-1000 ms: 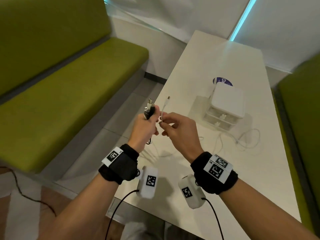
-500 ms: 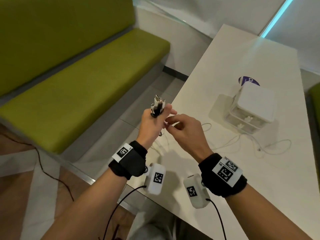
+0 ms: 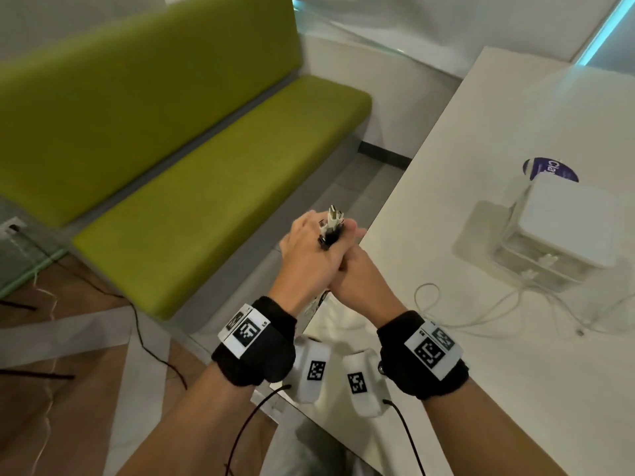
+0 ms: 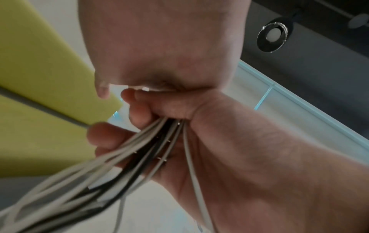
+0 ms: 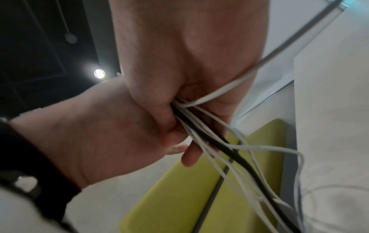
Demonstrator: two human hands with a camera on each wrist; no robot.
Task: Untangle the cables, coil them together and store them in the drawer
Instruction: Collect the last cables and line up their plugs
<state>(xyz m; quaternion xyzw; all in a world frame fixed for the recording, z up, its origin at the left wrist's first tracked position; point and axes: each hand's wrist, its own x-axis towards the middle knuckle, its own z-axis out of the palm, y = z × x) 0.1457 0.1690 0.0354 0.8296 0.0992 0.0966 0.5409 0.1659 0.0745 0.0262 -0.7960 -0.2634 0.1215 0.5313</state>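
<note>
White table beside green bench | left hand fisted round cables, plugs at 12 o'clock | right hand, apart a second earlier, now clasped the bundle | loose cable at 3 o'clock near drawer unit | gathering nearly done.

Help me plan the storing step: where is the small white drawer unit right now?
In the head view the drawer unit stands on the white table at the right, just in front of a blue round sticker, with loose white cable trailing from its front.
</note>
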